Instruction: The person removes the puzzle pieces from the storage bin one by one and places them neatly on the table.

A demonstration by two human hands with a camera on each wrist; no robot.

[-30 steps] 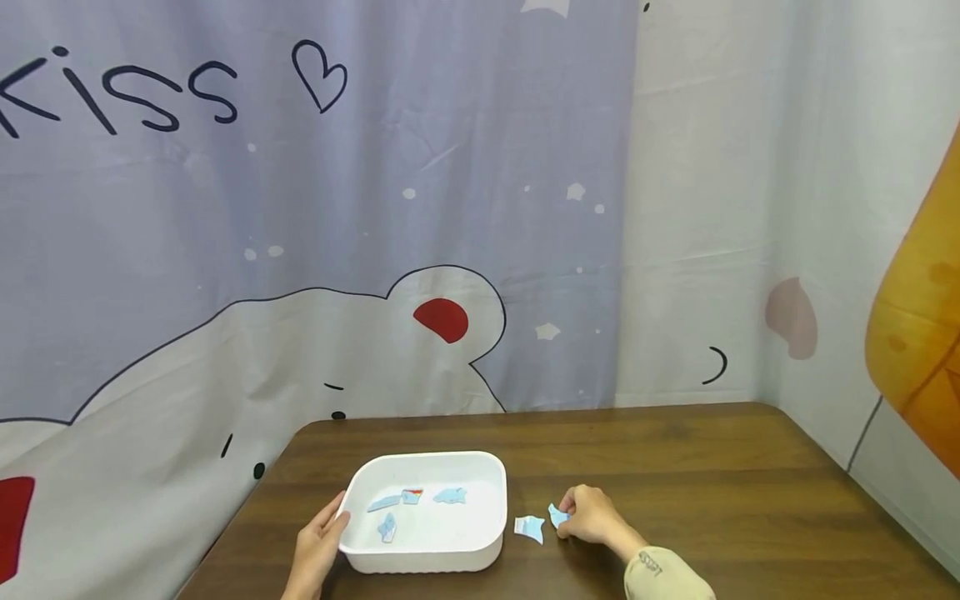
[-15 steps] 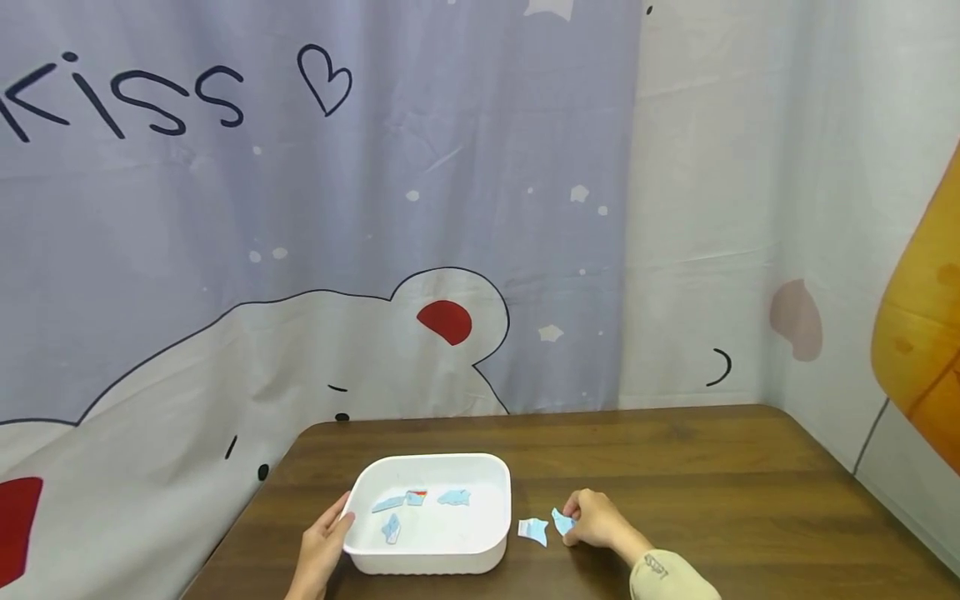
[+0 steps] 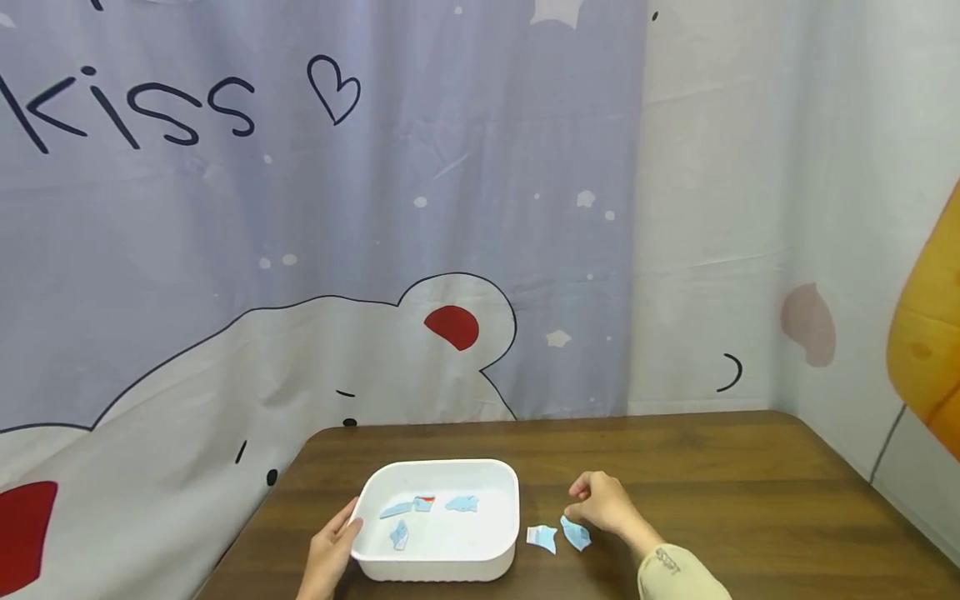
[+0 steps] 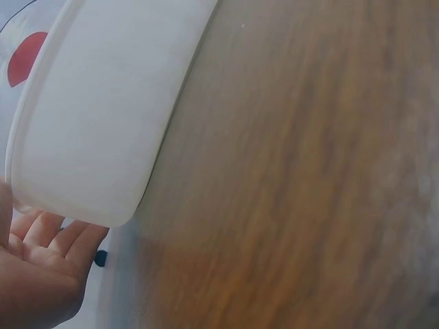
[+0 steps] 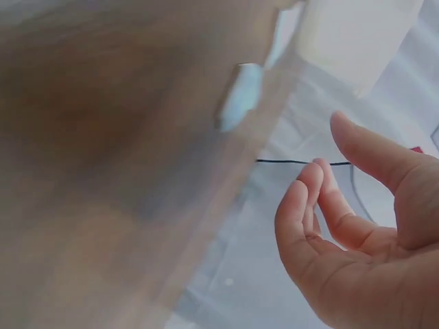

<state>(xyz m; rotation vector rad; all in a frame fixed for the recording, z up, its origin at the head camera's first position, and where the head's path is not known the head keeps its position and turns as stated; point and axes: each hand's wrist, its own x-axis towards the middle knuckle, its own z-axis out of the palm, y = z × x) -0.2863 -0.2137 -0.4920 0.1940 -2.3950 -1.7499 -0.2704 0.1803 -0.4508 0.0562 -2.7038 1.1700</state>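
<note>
- Steady the white tray (image 3: 435, 570) at its left end with the left hand (image 3: 332, 546), clamped on it with thumb at the rim and fingers against the outer wall; probably a light hold is enough.
- Note the right hand (image 3: 607, 504) just beside the blue piece (image 3: 576, 532), thumb and fingertips apart, with nothing held between them.
- Find the blue piece lying on the wooden table (image 3: 675, 467), right of the tray and just beside the blue-and-white piece (image 3: 542, 537), with a narrow gap between the two in the head view.
- To adjust the blue piece, best press softly from above and slide or turn rather than lift; likely thin and quick to skid.
- Try comparing the facing edges before pushing closer, and beware of knocking the blue-and-white piece askew; perhaps brace it with a spare fingertip.
- Keep the right sleeve (image 3: 678, 575) off the table pieces while reaching across.
- Avoid tipping the tray, so as not to shift the four light-blue pieces (image 3: 462, 503) inside.
</note>
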